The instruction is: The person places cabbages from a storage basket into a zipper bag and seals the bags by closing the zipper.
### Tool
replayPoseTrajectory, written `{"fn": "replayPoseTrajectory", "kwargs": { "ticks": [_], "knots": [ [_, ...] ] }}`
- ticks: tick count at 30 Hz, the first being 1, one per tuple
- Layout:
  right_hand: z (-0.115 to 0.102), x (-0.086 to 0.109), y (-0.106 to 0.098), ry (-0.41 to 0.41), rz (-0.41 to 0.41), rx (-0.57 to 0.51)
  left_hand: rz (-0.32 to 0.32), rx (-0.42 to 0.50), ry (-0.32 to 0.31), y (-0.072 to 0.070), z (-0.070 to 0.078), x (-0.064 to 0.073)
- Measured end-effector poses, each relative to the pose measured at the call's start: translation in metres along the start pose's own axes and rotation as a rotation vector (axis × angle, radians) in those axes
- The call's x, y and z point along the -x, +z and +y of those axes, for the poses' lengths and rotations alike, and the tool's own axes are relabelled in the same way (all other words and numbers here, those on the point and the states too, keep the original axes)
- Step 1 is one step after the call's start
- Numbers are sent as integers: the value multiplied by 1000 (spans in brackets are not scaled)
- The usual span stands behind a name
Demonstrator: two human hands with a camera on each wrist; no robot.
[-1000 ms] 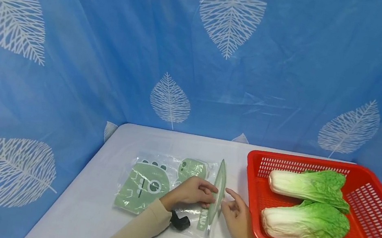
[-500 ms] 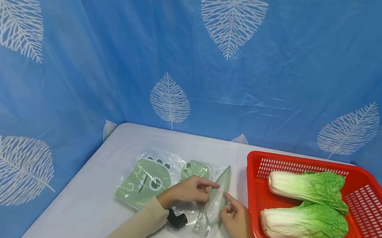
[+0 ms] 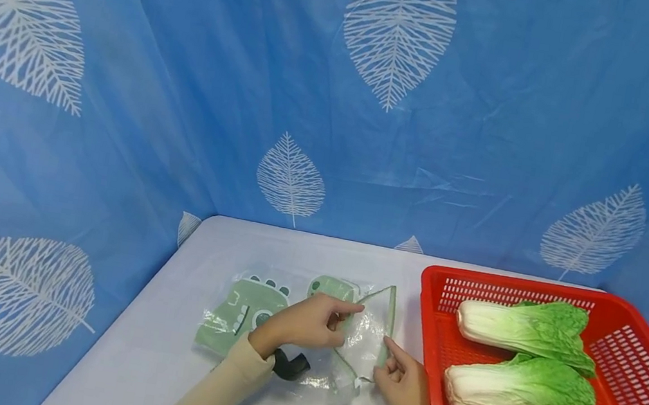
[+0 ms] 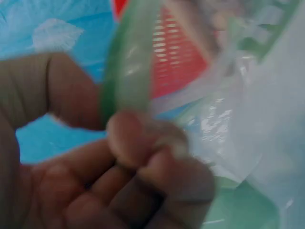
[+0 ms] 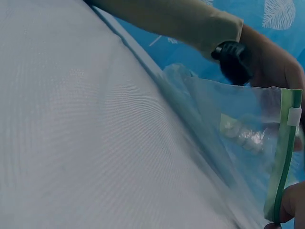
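Observation:
A clear zip bag (image 3: 366,338) printed with a green cartoon creature lies on the table, its mouth spread apart toward the basket. My left hand (image 3: 306,322) pinches the near-left lip of the mouth; in the left wrist view its thumb and fingers meet at the green strip (image 4: 136,62). The right hand (image 3: 405,386) pinches the opposite lip. From the right wrist, the green zip edge (image 5: 282,162) runs down to those fingertips, with a white slider (image 5: 294,116) near its upper end. Part of the bag is hidden under the left hand and wrist.
A red plastic basket (image 3: 428,344) stands right beside my right hand, with two napa cabbages, a back one (image 3: 526,330) and a front one (image 3: 516,396), lying in it. A blue curtain (image 3: 225,110) with white leaf prints hangs behind the white table (image 3: 168,319).
The bag's mouth has widened from a narrow slit to a broad gap. My left hand has drawn its lip left, while the right hand has barely moved.

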State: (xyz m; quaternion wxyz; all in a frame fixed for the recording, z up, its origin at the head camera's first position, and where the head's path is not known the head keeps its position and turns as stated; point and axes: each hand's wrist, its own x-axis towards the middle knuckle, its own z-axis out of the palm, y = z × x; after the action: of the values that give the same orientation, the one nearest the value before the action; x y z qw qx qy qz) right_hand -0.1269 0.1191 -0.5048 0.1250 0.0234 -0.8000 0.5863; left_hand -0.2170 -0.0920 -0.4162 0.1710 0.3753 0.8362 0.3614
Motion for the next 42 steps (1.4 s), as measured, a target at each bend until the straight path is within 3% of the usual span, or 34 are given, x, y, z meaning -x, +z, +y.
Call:
{"fn": "replayPoseTrajectory", "kwargs": {
  "ticks": [4, 8, 12, 17, 21, 26, 30, 33, 35, 42],
  "knots": [
    [1, 2, 1, -23, 16, -14, -75, -69, 21, -8, 14, 7],
    [2, 1, 2, -121, 37, -25, -78, -110, 48, -13, 23, 11],
    [3, 1, 3, -176, 43, -34, -22, -63, 86, -18, 30, 16],
    [4, 3, 3, -138, 24, -67, 108, 42, 146, -27, 34, 24],
    [5, 3, 1, -110, -1, -151, 134, 35, 157, -31, 35, 28],
    [6, 2, 0, -117, -31, -230, 147, 28, 168, -35, 30, 29],
    [7, 0, -1, -97, -80, -277, 166, 218, 154, -40, 15, 28],
    [7, -1, -3, -80, -136, -310, 139, 377, 156, -44, 6, 26],
    [4, -1, -5, -68, -167, -325, 117, 424, 169, -45, 4, 26],
    [-2, -1, -8, -13, -208, -347, 90, 376, 158, -46, 2, 27]
  ]
}}
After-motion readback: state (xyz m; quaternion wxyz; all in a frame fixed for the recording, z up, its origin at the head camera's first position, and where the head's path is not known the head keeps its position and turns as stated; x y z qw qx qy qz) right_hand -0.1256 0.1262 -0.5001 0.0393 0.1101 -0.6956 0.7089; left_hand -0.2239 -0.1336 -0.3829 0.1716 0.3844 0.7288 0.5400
